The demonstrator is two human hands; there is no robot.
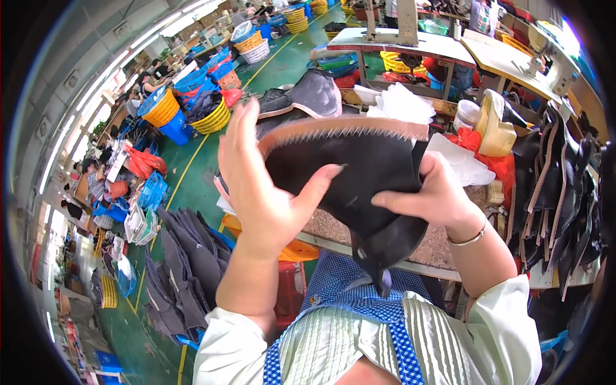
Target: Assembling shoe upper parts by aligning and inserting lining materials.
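Observation:
I hold up a black leather shoe upper (pixel 359 170) with a tan zigzag-cut edge along its top, raised close in front of me. My left hand (pixel 263 186) presses its palm against the piece's left side, fingers spread upward and thumb lying across the black surface. From the right, my right hand (pixel 436 196) grips the piece, fingers curled onto it, a thin bracelet on the wrist. The lower tip of the piece hangs down over my blue checked apron (pixel 350 289).
A worktable (pixel 443 247) with a speckled top lies behind the piece. Black cut pieces hang on a rack (pixel 564 192) at right, and more are stacked at lower left (pixel 186 269). Yellow and blue baskets (pixel 192 106) stand on the green floor. White cloths and a yellowish jug (pixel 494 131) sit behind.

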